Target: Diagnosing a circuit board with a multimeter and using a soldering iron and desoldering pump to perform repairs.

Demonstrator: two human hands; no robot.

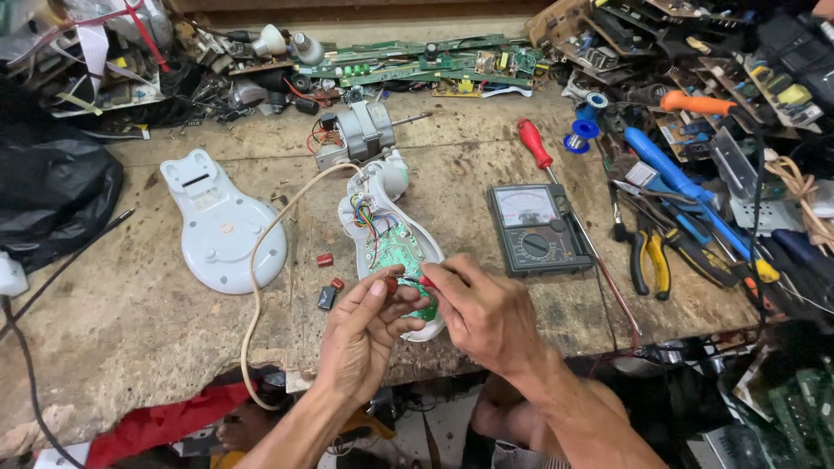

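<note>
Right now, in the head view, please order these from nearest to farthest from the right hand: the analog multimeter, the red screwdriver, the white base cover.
From the right hand:
1. Analog multimeter, just above it, slightly right.
2. Red screwdriver, farther up the bench, beyond the meter.
3. White base cover, far to the left, past the left hand.

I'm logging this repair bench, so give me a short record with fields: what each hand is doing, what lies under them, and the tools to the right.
left hand: pinches a small red part between thumb and finger
right hand: fingertips at the same part, from the other side
below the hands: opened white housing with a green circuit board and coloured wires
left of it: detached white cover, lying flat
right of it: analog multimeter
tools: red-handled screwdriver, yellow-handled pliers
</note>
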